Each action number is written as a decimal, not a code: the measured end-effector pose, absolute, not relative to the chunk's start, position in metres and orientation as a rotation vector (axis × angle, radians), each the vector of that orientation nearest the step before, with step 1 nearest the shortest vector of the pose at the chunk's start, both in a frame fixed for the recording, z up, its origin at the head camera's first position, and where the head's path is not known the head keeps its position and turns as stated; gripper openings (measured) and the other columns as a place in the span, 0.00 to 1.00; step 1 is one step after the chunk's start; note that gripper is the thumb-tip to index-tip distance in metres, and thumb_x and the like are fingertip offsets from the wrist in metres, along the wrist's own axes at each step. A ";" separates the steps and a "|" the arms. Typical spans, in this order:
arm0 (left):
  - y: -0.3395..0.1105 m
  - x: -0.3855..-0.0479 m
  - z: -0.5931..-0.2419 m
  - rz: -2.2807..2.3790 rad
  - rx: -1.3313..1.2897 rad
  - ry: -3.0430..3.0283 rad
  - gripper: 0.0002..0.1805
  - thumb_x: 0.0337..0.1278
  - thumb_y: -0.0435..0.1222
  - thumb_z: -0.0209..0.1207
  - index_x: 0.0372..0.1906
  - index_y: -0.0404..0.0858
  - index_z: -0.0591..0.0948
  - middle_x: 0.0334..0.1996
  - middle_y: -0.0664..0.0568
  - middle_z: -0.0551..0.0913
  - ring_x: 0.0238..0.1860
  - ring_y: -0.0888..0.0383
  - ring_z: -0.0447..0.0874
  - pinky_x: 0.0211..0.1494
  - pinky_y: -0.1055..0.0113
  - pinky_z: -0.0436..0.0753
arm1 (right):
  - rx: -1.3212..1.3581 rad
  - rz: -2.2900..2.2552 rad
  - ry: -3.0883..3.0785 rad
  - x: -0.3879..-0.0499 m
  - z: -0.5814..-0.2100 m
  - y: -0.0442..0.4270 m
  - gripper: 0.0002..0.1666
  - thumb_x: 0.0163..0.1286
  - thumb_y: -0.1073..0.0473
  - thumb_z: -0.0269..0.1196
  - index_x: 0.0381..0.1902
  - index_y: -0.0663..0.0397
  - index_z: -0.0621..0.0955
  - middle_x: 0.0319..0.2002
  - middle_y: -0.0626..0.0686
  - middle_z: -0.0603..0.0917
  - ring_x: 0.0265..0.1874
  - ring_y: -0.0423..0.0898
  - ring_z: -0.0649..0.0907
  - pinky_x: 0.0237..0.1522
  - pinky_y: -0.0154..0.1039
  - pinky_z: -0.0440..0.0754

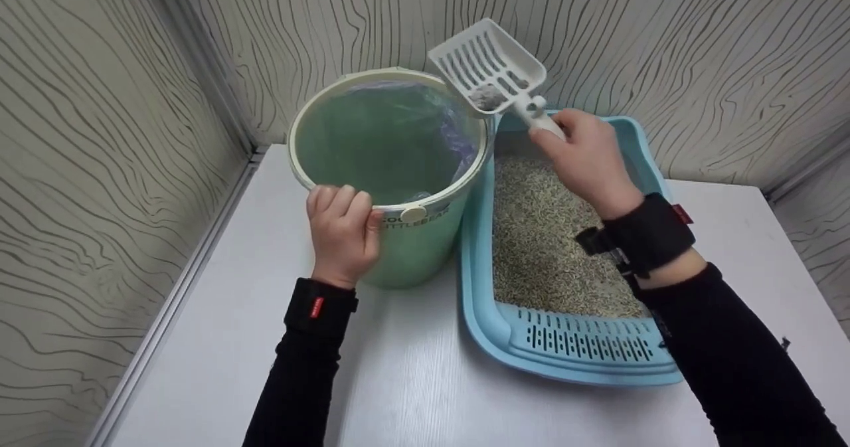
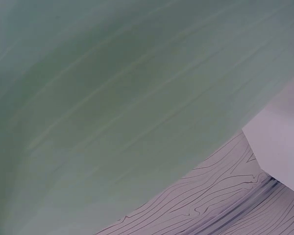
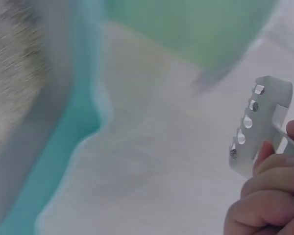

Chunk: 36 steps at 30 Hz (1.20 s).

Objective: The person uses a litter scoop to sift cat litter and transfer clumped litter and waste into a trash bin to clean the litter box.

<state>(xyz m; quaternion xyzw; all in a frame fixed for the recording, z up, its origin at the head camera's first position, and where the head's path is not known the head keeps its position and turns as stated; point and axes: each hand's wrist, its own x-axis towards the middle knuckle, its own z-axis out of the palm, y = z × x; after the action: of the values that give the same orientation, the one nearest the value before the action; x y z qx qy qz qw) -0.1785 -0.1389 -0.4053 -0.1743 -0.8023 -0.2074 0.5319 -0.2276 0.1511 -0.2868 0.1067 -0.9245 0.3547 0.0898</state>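
Two black sleeves (image 1: pixel 740 347), right grip (image 1: pixel 588 161) clutching one slotted white scoop (image 1: pixel 514 52) near one round green bucket (image 1: pixel 418 254), left grip (image 1: pixel 342 234) curled on its rim (image 1: pixel 393 73), plus one blue tray (image 1: pixel 481 321) of gritty litter (image 1: pixel 548 254).

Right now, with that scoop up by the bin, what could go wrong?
The grey clump on the scoop might drop outside the bin: in the head view the scoop overlaps the rim's far right side, not the middle of the opening. If the right hand tilts too early, it could spill. The left hand grips the near rim, so a hard pull might tip the bin.
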 end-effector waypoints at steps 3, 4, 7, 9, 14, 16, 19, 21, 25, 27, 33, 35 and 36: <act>-0.138 -0.180 -0.405 -0.503 -0.414 -1.919 0.30 0.77 0.54 0.35 0.22 0.37 0.65 0.21 0.48 0.64 0.31 0.49 0.62 0.46 0.55 0.61 | 0.409 0.983 -2.801 -0.225 -0.279 0.120 0.16 0.72 0.52 0.55 0.41 0.60 0.81 0.25 0.49 0.74 0.18 0.40 0.70 0.22 0.35 0.68; -0.137 -0.180 -0.405 -0.508 -0.416 -1.920 0.30 0.77 0.54 0.35 0.22 0.37 0.66 0.21 0.48 0.64 0.30 0.49 0.62 0.46 0.55 0.62 | 0.442 0.925 -2.827 -0.224 -0.280 0.112 0.16 0.72 0.52 0.55 0.42 0.60 0.81 0.26 0.50 0.75 0.19 0.41 0.71 0.22 0.36 0.69; -0.135 -0.181 -0.405 -0.518 -0.423 -1.918 0.30 0.77 0.54 0.35 0.22 0.37 0.66 0.21 0.48 0.64 0.30 0.49 0.62 0.46 0.55 0.62 | 0.553 0.646 -2.851 -0.221 -0.289 0.095 0.14 0.72 0.54 0.55 0.35 0.58 0.79 0.25 0.51 0.75 0.20 0.46 0.74 0.23 0.41 0.72; -0.133 -0.181 -0.406 -0.519 -0.428 -1.916 0.30 0.77 0.54 0.36 0.22 0.37 0.66 0.21 0.48 0.64 0.30 0.50 0.62 0.46 0.55 0.62 | 0.605 0.489 -2.808 -0.219 -0.295 0.090 0.12 0.70 0.56 0.57 0.30 0.57 0.78 0.24 0.52 0.75 0.20 0.49 0.75 0.23 0.45 0.73; -0.130 -0.183 -0.407 -0.509 -0.429 -1.909 0.29 0.77 0.53 0.36 0.22 0.37 0.65 0.21 0.48 0.63 0.30 0.50 0.62 0.46 0.55 0.62 | 0.700 0.281 -2.632 -0.216 -0.298 0.086 0.05 0.63 0.62 0.62 0.27 0.55 0.81 0.24 0.55 0.81 0.19 0.53 0.77 0.21 0.51 0.73; -0.130 -0.183 -0.407 -0.505 -0.425 -1.907 0.29 0.77 0.53 0.36 0.22 0.37 0.65 0.21 0.48 0.63 0.30 0.50 0.62 0.46 0.55 0.62 | 0.730 0.229 -2.585 -0.215 -0.296 0.084 0.04 0.61 0.63 0.63 0.31 0.52 0.85 0.25 0.56 0.82 0.20 0.54 0.78 0.21 0.51 0.73; -0.131 -0.183 -0.406 -0.505 -0.425 -1.911 0.29 0.77 0.53 0.36 0.22 0.38 0.66 0.21 0.48 0.64 0.31 0.50 0.62 0.47 0.55 0.62 | 0.761 0.174 -2.517 -0.213 -0.295 0.080 0.10 0.58 0.65 0.64 0.35 0.48 0.89 0.25 0.55 0.82 0.19 0.53 0.78 0.20 0.49 0.72; -0.131 -0.183 -0.405 -0.505 -0.427 -1.915 0.29 0.77 0.53 0.36 0.22 0.38 0.66 0.21 0.48 0.64 0.31 0.50 0.63 0.47 0.55 0.62 | 0.772 0.154 -2.469 -0.212 -0.296 0.079 0.10 0.59 0.65 0.65 0.36 0.48 0.89 0.24 0.55 0.82 0.18 0.53 0.77 0.20 0.48 0.71; -0.132 -0.182 -0.404 -0.509 -0.429 -1.906 0.29 0.77 0.53 0.36 0.22 0.37 0.66 0.21 0.48 0.64 0.31 0.50 0.63 0.47 0.55 0.63 | 0.747 0.280 -2.467 -0.213 -0.298 0.084 0.08 0.62 0.62 0.65 0.38 0.50 0.88 0.26 0.56 0.83 0.18 0.53 0.78 0.20 0.47 0.72; -0.132 -0.182 -0.404 -0.507 -0.430 -1.896 0.29 0.77 0.53 0.36 0.22 0.37 0.66 0.21 0.48 0.64 0.31 0.50 0.63 0.46 0.55 0.62 | 0.675 0.436 -2.516 -0.214 -0.295 0.094 0.09 0.65 0.60 0.65 0.41 0.52 0.87 0.29 0.57 0.85 0.21 0.53 0.80 0.23 0.46 0.75; -0.135 -0.181 -0.404 -0.504 -0.433 -1.884 0.29 0.77 0.53 0.37 0.22 0.37 0.66 0.21 0.48 0.64 0.30 0.50 0.62 0.46 0.55 0.62 | 0.210 0.992 -2.510 -0.226 -0.284 0.149 0.18 0.68 0.58 0.64 0.52 0.60 0.83 0.40 0.61 0.87 0.28 0.43 0.80 0.32 0.32 0.77; -0.136 -0.180 -0.404 -0.505 -0.434 -1.881 0.29 0.77 0.53 0.37 0.22 0.37 0.66 0.21 0.48 0.64 0.30 0.49 0.62 0.46 0.55 0.62 | 0.053 1.080 -2.525 -0.231 -0.289 0.171 0.23 0.67 0.57 0.65 0.58 0.59 0.80 0.38 0.57 0.85 0.26 0.36 0.76 0.31 0.27 0.73; -0.136 -0.180 -0.404 -0.506 -0.434 -1.879 0.29 0.77 0.53 0.37 0.22 0.37 0.66 0.21 0.48 0.64 0.30 0.49 0.62 0.46 0.55 0.62 | -0.005 1.103 -2.548 -0.233 -0.294 0.182 0.25 0.66 0.57 0.65 0.60 0.58 0.79 0.38 0.55 0.83 0.25 0.35 0.75 0.29 0.26 0.72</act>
<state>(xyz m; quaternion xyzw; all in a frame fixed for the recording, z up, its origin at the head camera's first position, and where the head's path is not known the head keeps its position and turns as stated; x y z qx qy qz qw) -0.1803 -0.1359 -0.4038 -0.1827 -0.7914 -0.2131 0.5430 -0.2333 0.1824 -0.2941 -0.0017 -0.9025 0.3906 0.1816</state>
